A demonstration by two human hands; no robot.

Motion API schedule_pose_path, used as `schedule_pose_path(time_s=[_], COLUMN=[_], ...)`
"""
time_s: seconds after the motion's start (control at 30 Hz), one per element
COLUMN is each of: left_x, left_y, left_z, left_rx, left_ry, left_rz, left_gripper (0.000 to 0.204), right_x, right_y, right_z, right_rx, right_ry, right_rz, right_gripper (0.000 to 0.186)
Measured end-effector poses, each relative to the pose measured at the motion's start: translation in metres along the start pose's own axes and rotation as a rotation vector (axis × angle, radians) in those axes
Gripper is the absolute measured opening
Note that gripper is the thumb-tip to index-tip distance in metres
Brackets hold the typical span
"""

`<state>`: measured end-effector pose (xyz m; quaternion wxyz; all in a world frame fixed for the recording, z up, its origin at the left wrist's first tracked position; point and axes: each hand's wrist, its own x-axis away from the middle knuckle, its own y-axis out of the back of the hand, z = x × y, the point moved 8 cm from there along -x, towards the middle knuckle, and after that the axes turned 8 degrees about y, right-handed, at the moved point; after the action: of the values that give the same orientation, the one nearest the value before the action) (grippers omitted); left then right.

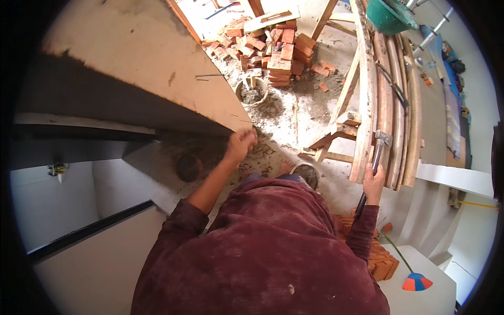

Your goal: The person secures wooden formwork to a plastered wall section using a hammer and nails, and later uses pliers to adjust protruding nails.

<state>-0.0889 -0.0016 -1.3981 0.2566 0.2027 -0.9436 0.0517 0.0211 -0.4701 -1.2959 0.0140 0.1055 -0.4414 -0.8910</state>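
Observation:
My right hand point(374, 185) is wrapped round the dark handle of a hammer point(379, 148), whose metal head points up beside the wooden planks. My left hand point(242, 145) is closed, its fingers curled together close to the lower right corner of a large tan board point(152, 68). Whether anything is pinched in those fingers is hidden. Thin nails point(209, 77) stick out near the board's right edge, and another slim nail point(240, 116) shows just above my left hand.
Long planks point(391, 121) rest on a wooden trestle at right, with a hacksaw point(392, 85) and green basin point(389, 18) on top. Red bricks point(281, 63) are heaped ahead, behind a mortar bucket point(252, 94). Another bucket point(306, 174) stands by my feet. A broom point(416, 282) lies lower right.

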Motion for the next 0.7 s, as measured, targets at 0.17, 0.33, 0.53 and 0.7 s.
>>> schedule_pose_path(time_s=[0.17,0.33,0.53,0.7], left_x=[0.042,0.019,-0.006,-0.001], left_y=[-0.035,-0.03,0.012,-0.002], left_z=[-0.011,-0.069,-0.085,-0.082], left_rx=[-1.743,-2.37,-2.75,-2.833], left_ry=[-0.723,-0.684,-0.658,-0.728], left_rz=[0.057,0.082,0.224,0.197], left_gripper=[0.047,0.052,0.053,0.052], right_x=[0.018,0.037,0.091,0.096], right_y=[-0.059,-0.199,-0.331,-0.364], right_z=[0.065,0.128,0.188,0.195], right_rx=[-0.801,-1.167,-1.313,-1.042], right_ry=[-0.304,-0.634,-0.71,-0.6], right_rz=[0.327,0.851,0.929,0.522], right_gripper=[0.044,0.017,0.022,0.032])
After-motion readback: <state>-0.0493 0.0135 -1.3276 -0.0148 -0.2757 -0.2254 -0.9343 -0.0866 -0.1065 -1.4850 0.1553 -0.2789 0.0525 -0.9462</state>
